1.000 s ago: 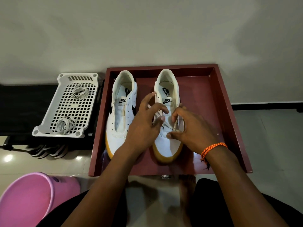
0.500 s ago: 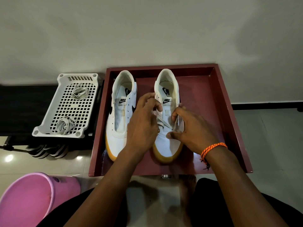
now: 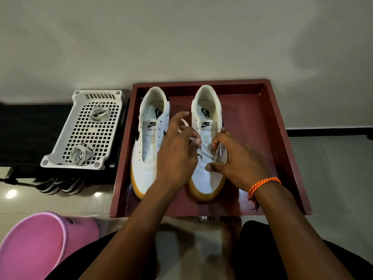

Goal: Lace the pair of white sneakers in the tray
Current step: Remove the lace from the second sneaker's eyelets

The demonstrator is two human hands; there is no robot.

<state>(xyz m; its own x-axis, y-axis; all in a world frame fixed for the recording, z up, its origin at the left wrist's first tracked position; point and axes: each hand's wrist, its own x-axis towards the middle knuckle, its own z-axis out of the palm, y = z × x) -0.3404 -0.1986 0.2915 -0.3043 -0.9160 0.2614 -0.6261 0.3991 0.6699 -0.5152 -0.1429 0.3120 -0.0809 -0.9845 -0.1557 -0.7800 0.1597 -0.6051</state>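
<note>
Step in hand: lacing the white leather sneaker with the gum-yellow sole on the right of the frame (image 3: 205, 138), which stands toe toward the viewer in the dark red wooden tray (image 3: 282, 150) at frame centre. By my judgement only the lowest rows near the toe are threaded; the upper eyelets look bare.

Other sneaker: the matching white sneaker on the left of the tray (image 3: 148, 142) shows no lace, so I judge it not yet begun.

Left hand: the left hand (image 3: 177, 156) hangs over the gap between the two shoes, fingers curled, its grip pinching one end of the flat white shoelace (image 3: 184, 125), which runs up and away from the fingertips.

Right hand: the right hand (image 3: 240, 160), with an orange braided wristband (image 3: 262, 185), rests on the shoe's right flank; thumb and forefinger are curved round the other strand of the lace near the eyelets, a narrow grip.

Next move: likely to feed the left-hand end through the next free eyelet across the tongue, then pull both strands even. That calls for a steady shoe and a fine pinch on the lace tip.

Spare laces: two coiled white laces (image 3: 100, 115) lie in the white perforated plastic basket (image 3: 80, 158) at mid-left.

Elsewhere: a pink plastic bucket (image 3: 40, 243) sits at lower left.
</note>
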